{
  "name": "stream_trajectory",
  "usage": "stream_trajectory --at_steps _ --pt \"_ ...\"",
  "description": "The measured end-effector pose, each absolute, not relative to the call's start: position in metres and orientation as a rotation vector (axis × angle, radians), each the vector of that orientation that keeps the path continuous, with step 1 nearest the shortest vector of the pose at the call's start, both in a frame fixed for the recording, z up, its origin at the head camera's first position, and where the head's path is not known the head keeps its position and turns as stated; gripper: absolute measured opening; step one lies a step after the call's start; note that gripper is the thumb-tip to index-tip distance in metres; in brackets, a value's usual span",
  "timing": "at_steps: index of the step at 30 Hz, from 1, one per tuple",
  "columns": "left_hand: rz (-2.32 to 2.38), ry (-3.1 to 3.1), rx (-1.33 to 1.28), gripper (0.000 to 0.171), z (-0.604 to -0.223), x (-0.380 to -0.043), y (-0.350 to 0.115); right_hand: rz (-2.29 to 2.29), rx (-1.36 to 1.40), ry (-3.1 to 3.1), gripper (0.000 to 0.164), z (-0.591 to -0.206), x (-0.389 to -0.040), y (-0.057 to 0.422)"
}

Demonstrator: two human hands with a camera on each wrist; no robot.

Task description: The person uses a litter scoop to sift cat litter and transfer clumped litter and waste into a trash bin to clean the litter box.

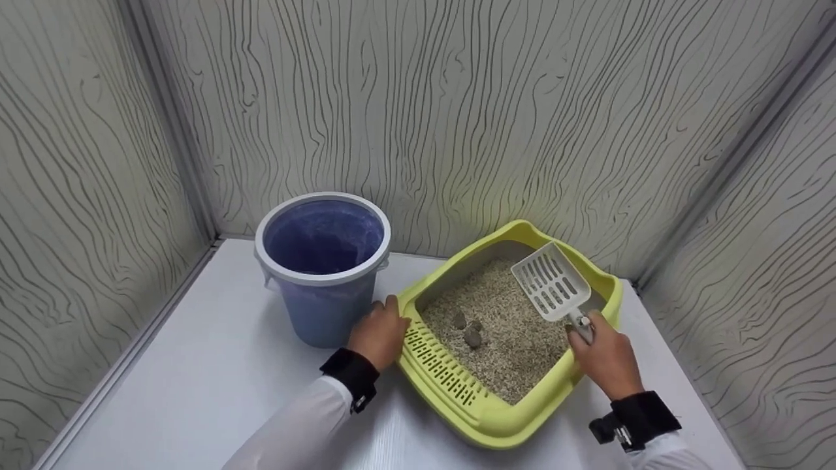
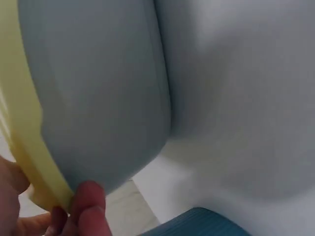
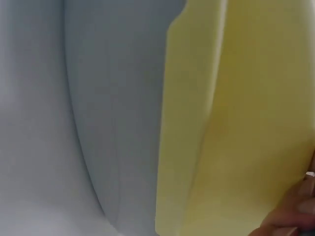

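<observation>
My left hand (image 1: 379,334) grips the yellow rim (image 2: 29,123) of the litter box (image 1: 516,421) at its left corner, fingertips curled under the edge in the left wrist view. In my right hand (image 1: 607,356) is the handle of a pale grey slotted litter scoop (image 1: 552,282), its head angled up over the right side of the box. No clump shows on the scoop. Grainy litter (image 1: 516,320) covers the box floor, with a few dark round clumps (image 1: 473,337) lying left of centre. In the right wrist view, the fingers (image 3: 295,206) appear beside the yellow rim.
A blue bin (image 1: 326,313) with a light rim stands left of the litter box, close to my left hand. Both sit on a white table (image 1: 196,365). Wood-patterned panels (image 1: 405,117) enclose the table at the back and both sides.
</observation>
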State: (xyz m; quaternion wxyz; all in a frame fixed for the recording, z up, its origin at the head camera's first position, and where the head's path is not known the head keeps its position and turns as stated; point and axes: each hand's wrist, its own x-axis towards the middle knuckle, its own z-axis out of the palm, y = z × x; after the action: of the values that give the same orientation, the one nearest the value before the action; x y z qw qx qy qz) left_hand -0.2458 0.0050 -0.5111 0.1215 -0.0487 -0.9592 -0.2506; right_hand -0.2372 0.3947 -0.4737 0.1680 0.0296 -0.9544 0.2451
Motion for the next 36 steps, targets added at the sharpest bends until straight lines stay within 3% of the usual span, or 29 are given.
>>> stream_trajectory --at_steps 5,13,25,36 --pt "-0.643 -2.865 -0.342 0.042 -0.505 -0.211 0.008 0.71 0.115 -2.762 0.02 -0.467 -0.26 0.414" --pt "-0.55 -2.912 -0.643 0.047 -0.504 -0.178 0.02 0.659 0.09 -2.724 0.04 -0.468 -0.29 0.447" --pt "-0.408 -2.913 -0.637 0.056 -0.503 -0.191 0.009 0.654 0.024 -2.741 0.037 -0.469 -0.279 0.436" --pt "-0.501 -2.827 -0.42 0.049 -0.51 -0.227 0.003 0.678 -0.115 -2.575 0.034 -0.482 -0.24 0.408"
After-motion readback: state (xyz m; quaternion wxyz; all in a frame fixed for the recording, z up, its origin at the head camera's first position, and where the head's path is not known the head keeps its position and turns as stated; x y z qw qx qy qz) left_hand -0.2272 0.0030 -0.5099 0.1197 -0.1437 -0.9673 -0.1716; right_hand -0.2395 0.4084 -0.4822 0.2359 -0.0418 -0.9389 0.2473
